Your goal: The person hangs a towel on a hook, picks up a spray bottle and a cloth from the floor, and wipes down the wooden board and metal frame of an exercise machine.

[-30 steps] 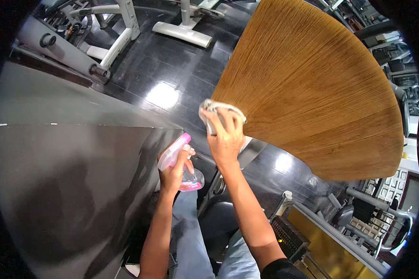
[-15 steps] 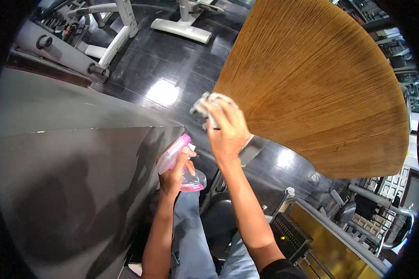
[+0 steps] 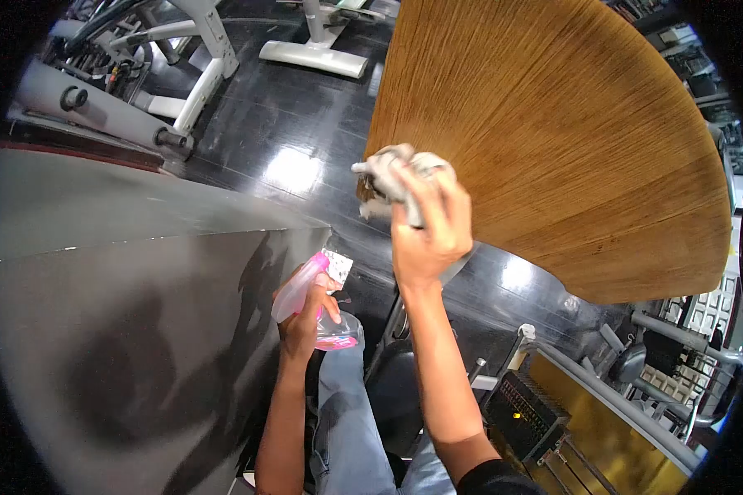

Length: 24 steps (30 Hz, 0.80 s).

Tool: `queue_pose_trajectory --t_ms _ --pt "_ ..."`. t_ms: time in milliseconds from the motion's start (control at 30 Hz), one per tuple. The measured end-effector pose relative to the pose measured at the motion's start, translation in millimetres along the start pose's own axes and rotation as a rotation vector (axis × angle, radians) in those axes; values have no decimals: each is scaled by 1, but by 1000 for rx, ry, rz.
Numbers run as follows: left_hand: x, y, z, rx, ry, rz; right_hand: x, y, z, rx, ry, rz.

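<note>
A clear spray bottle with a pink and white spray head (image 3: 301,289) is in my left hand (image 3: 307,318), its fingers wrapped round the neck. My right hand (image 3: 432,223) grips a crumpled whitish cloth (image 3: 400,177), slightly blurred, at the near left corner of a brown wood-grain tabletop (image 3: 553,157). The cloth hides part of that corner. Beside my left hand lies the edge of a dark grey panel (image 3: 140,313).
Pale metal machine frames (image 3: 314,58) stand on the dark floor (image 3: 264,124) at the top left. At the lower right are a grey rail (image 3: 611,404) and a black weight stack (image 3: 527,414). More gym equipment lines the right side.
My right hand has moved right and slightly up the view with the cloth, over the tabletop corner. The view has shifted a little. My left hand still grips the bottle.
</note>
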<state>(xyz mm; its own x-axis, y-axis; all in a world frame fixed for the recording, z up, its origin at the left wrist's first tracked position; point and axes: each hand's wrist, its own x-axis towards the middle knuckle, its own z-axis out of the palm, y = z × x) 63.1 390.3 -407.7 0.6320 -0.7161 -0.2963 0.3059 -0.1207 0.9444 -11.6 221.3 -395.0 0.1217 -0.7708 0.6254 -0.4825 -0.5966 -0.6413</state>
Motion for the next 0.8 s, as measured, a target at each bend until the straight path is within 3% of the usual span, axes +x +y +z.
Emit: queue_pose_trajectory --t_ms 100,167,300,367,467,567,700,800 --pt "-1 -3 -2 4 -4 -12 -44 32 3 -138 -357 -54" --pt "0 -1 -1 -2 -37 27 -64 48 -1 -143 -440 -30" --pt "-2 -4 -1 -9 -45 24 -49 47 -19 -165 -431 9" --pt "-5 -4 0 7 -38 4 -24 36 -29 -108 -170 -5" --pt "-10 -10 -2 19 -32 -22 6 20 -30 -35 16 -9" --pt "-12 -7 -2 52 -51 -25 -11 21 -24 -43 -128 16" --pt "-16 3 -2 77 -60 -81 -70 63 -19 -174 -510 82" --pt "-15 12 -1 95 -99 15 -67 69 -33 -171 -439 67"
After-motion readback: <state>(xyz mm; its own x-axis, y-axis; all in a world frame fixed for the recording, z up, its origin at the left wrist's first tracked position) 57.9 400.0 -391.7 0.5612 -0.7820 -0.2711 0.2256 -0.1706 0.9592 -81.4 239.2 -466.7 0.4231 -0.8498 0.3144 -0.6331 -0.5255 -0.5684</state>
